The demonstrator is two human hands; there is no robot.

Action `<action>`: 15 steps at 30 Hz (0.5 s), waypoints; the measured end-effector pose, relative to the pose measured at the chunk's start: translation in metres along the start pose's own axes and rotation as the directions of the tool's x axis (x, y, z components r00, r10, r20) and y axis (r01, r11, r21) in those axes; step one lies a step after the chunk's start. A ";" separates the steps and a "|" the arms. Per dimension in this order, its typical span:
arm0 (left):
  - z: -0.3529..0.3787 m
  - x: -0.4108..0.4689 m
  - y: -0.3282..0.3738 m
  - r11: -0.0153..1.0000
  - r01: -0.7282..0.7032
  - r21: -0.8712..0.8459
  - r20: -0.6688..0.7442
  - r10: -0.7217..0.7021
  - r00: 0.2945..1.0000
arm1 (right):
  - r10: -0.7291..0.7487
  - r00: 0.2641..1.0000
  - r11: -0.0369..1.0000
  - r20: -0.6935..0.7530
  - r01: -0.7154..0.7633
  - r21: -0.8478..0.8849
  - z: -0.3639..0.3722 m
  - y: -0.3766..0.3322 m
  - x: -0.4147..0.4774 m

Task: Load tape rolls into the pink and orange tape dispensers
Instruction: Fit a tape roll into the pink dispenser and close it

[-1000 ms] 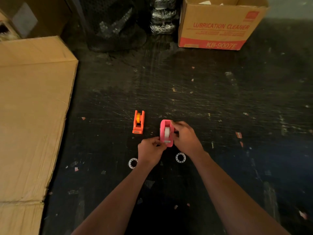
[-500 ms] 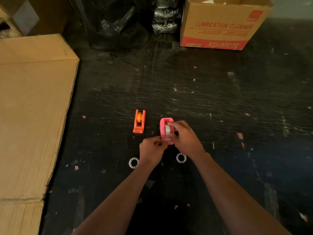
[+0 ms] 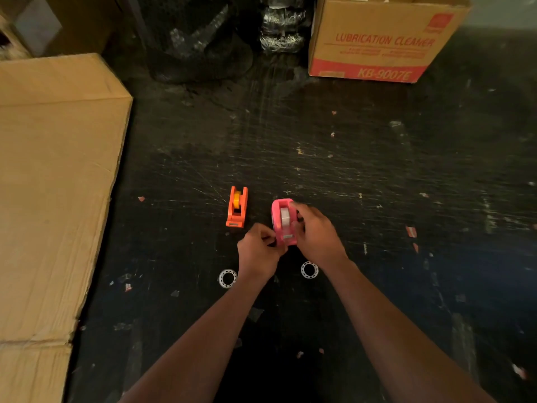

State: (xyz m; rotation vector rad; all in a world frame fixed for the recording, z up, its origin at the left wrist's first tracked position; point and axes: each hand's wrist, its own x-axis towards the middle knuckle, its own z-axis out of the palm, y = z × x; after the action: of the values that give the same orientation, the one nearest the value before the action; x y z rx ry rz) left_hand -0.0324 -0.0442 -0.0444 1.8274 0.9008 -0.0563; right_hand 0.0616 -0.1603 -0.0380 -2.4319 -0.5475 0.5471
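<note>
The pink tape dispenser (image 3: pixel 278 223) stands on the dark floor with a white tape roll (image 3: pixel 285 217) seated in it. My right hand (image 3: pixel 315 234) grips its right side, fingers curled over the top. My left hand (image 3: pixel 258 251) pinches at its near left corner by the cutter. The orange dispenser (image 3: pixel 237 207) sits apart to the left, with a yellow-orange roll inside it. Two white ring-shaped spools lie on the floor: one spool (image 3: pixel 227 278) left of my left wrist, the other spool (image 3: pixel 309 269) between my forearms.
A large flat cardboard sheet (image 3: pixel 55 184) covers the floor on the left. An open "Lubrication Cleaner" carton (image 3: pixel 380 45) stands at the back right. Dark plastic-wrapped bundles (image 3: pixel 203 45) sit at the back. Small paper scraps dot the scratched black floor (image 3: pixel 348 158).
Both hands stay on the pink dispenser. My right fingers shifted over the roll and then back to the dispenser's side; my left hand keeps pinching at the near end.
</note>
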 end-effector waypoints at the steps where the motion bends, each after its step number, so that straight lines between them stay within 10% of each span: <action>1: -0.001 0.002 -0.001 1.000 0.006 -0.020 0.020 -0.006 1.000 | 0.005 1.000 1.000 0.000 -0.005 0.014 0.000 0.002 0.000; 15: -0.013 0.013 0.001 0.991 -0.130 0.039 0.145 0.123 0.982 | 0.051 0.999 0.976 -0.015 -0.047 0.214 -0.005 -0.003 -0.014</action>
State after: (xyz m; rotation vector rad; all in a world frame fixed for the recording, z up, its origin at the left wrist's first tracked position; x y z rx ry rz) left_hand -0.0276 -0.0266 -0.0430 1.8958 0.6874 -0.1286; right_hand 0.0513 -0.1671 -0.0292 -2.2482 -0.3990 0.5710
